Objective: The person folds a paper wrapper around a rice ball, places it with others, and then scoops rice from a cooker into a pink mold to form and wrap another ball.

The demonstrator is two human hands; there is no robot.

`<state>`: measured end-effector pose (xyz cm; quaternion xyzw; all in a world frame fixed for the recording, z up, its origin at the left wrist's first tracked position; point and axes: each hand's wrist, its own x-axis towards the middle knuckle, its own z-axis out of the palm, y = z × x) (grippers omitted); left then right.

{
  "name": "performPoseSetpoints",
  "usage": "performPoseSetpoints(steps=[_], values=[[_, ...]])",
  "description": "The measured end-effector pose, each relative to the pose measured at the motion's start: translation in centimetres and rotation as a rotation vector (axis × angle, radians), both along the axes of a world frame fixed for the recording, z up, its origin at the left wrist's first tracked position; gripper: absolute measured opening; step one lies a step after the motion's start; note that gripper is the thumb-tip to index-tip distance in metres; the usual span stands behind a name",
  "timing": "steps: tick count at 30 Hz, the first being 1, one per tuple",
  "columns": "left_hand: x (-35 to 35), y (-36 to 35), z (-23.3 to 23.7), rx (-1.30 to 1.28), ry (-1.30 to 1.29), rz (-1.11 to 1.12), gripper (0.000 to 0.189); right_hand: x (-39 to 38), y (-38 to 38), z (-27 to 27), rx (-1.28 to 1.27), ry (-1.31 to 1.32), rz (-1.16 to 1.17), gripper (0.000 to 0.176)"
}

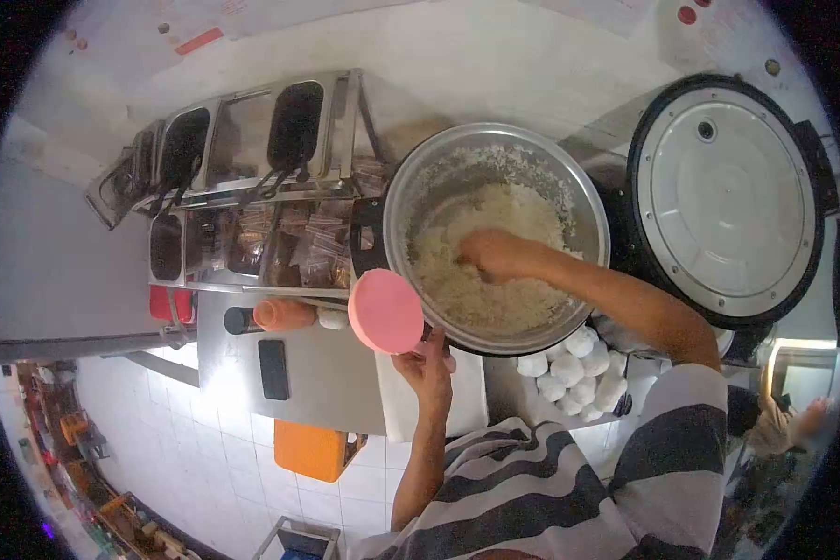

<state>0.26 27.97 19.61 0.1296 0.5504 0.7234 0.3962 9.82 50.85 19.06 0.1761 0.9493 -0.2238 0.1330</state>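
My left hand (427,369) grips a pink round plastic dipper (385,312) by its lower right side, with its broad round face turned up toward me. The dipper is beside the left rim of a large metal pot (592,207) of cooked white rice (523,210). Inside the pot, my right hand (491,254) is down at the rice, its fingers curled and partly hidden. What it holds, if anything, cannot be made out. Rice grains cling to the pot's inner wall.
The pot's round lid (723,201) stands open on the right. White wrapped balls (579,371) are piled in front of the pot. A rack of metal food containers (297,126) is at left, near an orange bottle (285,315), a phone (273,369) and an orange stool (308,451).
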Motion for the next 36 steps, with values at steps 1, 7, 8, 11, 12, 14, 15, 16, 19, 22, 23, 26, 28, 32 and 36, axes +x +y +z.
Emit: performPoseSetpoints(steps=[1,7,8,11,12,14,15,16,19,22,23,26,28,32,36], values=[[0.1,0.0,0.0,0.022,0.012,0.017,0.031,-0.1,-0.6,-0.4,-0.007,-0.002,-0.009,0.025],[0.0,0.1,0.6,-0.019,-0.032,0.023,0.029,0.6,-2.8,-2.5,-0.188,-0.053,-0.098,0.037],[0.0,0.2,0.9,-0.028,-0.037,0.022,0.029,0.9,-0.9,-0.6,-0.102,-0.023,-0.054,0.036],[0.6,0.7,1.7,0.031,-0.042,0.122,0.016,2.6,-2.6,-2.7,-0.045,-0.091,0.065,0.032],[0.4,0.5,1.4,-0.004,-0.048,0.103,0.016,2.3,-4.2,-3.0,-0.094,-0.037,-0.034,0.030],[0.4,0.4,1.3,-0.048,-0.051,0.088,0.016,2.3,-3.8,-3.0,-0.153,0.020,-0.129,0.028],[0.5,0.6,1.5,-0.025,-0.077,0.125,0.018,2.5,-1.6,-1.9,-0.175,-0.025,-0.166,0.025],[0.6,1.0,1.6,0.007,-0.104,0.165,0.020,2.9,-0.1,-0.6,-0.189,-0.069,-0.198,0.022],[0.4,0.8,1.2,-0.058,-0.070,0.133,0.020,3.4,-1.3,2.3,-0.011,-0.247,-0.417,0.017],[0.5,0.8,0.7,-0.089,-0.010,0.122,0.020,3.0,-2.2,-0.2,-0.226,-0.152,-0.544,0.015],[0.5,0.8,0.8,-0.092,-0.011,0.127,0.020,2.8,-2.0,-1.0,-0.228,-0.155,-0.538,0.015],[0.6,1.0,1.6,-0.093,-0.056,0.104,0.021,1.1,-0.1,-7.9,-0.303,-0.047,-0.229,0.019],[0.6,1.2,2.1,-0.103,-0.068,0.114,0.021,4.2,2.2,-17.3,-0.164,0.098,0.097,0.026],[0.6,0.8,0.8,0.023,-0.060,0.079,0.020,0.8,1.0,-6.0,-0.669,0.069,-0.265,0.032],[0.8,1.0,1.5,-0.016,-0.071,0.113,0.013,1.4,1.5,-5.0,-0.723,0.113,-0.258,0.033]])
